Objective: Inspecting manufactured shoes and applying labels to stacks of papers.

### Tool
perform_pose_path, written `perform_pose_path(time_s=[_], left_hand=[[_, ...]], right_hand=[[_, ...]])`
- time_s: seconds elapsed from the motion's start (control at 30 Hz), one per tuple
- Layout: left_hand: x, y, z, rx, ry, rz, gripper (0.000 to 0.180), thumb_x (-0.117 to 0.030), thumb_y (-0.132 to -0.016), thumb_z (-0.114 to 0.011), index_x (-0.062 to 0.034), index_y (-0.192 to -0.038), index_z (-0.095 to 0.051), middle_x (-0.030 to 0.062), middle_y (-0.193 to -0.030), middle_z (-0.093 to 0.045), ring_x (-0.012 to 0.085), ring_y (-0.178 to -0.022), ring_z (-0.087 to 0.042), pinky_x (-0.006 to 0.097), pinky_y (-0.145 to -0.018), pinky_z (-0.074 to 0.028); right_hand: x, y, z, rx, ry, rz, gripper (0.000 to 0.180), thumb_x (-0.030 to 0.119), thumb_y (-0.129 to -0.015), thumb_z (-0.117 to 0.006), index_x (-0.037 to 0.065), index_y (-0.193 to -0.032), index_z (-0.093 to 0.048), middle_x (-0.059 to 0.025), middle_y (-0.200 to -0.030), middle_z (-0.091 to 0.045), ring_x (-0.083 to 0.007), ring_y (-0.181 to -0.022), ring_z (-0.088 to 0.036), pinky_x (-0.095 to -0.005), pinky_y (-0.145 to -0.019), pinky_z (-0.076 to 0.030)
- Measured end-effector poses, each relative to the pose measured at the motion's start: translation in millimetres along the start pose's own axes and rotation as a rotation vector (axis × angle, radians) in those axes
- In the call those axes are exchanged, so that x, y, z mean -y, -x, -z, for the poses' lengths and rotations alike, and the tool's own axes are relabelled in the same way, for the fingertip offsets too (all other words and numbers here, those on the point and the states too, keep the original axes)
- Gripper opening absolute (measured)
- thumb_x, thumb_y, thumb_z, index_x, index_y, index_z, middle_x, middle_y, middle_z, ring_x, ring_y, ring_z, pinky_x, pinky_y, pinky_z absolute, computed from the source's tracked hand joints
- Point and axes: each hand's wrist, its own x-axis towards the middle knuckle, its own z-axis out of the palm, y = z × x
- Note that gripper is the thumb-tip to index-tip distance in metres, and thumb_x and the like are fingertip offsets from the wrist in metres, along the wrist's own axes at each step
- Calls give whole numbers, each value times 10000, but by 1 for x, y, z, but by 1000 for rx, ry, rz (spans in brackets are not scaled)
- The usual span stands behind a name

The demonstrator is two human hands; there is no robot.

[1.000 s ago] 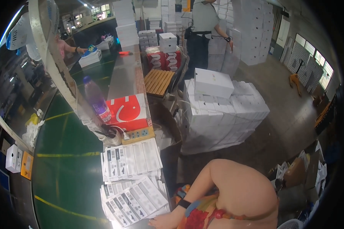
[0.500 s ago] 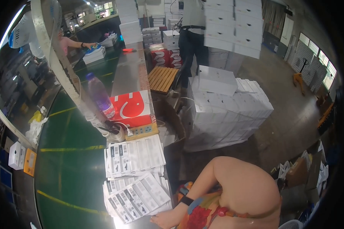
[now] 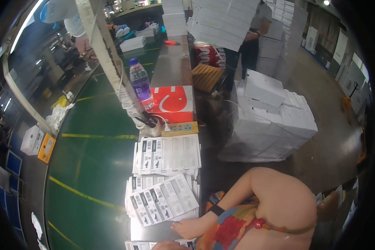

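Two stacks of label sheets: barcode sheets [image 3: 161, 202] lie fanned on the steel tabletop [image 3: 171, 66], a second pile [image 3: 167, 153] just beyond them, beside the green conveyor belt [image 3: 91, 166].
Far-left edge: small white cartons [image 3: 31, 139] sit past the belt's rim.
Belt side: a purple-capped water bottle [image 3: 141, 83] stands by a red box [image 3: 173, 102] and a yellow power strip [image 3: 180, 128].
Right hand [image 3: 191, 228]: the grip is loose, fingers flat on the tabletop, just below the nearer sheets, holding nothing.
Left hand [image 3: 166, 246]: barely in view at the bottom edge; its grip cannot be told.
Step, as judged: between sheets, reaching for the next one.
Next move calls for: pinching a single top sheet without dragging the fan.
Far right: white boxes [image 3: 271, 121] stacked on the floor.
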Motion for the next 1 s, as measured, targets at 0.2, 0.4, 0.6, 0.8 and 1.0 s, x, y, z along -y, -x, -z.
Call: perform_pose_path(time_s=[0.2,0.4,0.6,0.8,1.0], left_hand=[[-5,1,0,-37,-40,50,200,-151,-694,-720,35,-722,-651,128,-648,-619,268,-560,-606,354,-534,-466],[-4,0,-8,-100,-49,86,201,-156,-686,-720,27,-701,-641,132,-633,-615,265,-544,-594,352,-529,-459],[-6,0,-8,-105,-97,106,210,-165,-704,-708,30,-691,-630,136,-606,-597,273,-528,-581,358,-520,-453],[-11,-3,1,18,-112,135,140,-101,-742,-682,31,-752,-635,144,-669,-618,294,-587,-602,382,-575,-490],[-18,-8,6,85,-139,215,119,-59,-734,-680,28,-799,-631,152,-715,-626,315,-657,-622,398,-642,-511]], right_hand=[[2,-1,8,-10,14,-26,225,207,-671,-603,14,-670,-719,-321,-927,-655,-326,-838,-577,-320,-558,-482],[3,2,-4,55,26,-47,237,224,-678,-605,11,-642,-702,-242,-818,-662,-316,-821,-576,-359,-625,-494],[-3,-4,-10,-52,-23,-69,241,221,-702,-605,10,-625,-693,-162,-663,-625,-352,-871,-574,-381,-635,-488],[-4,-3,-13,77,-198,-42,269,174,-727,-580,-69,-709,-693,-268,-904,-643,-353,-881,-581,-407,-668,-510],[-13,9,-52,64,-692,-44,284,311,-721,-575,39,-646,-611,-133,-678,-593,-319,-746,-589,-442,-729,-480]])
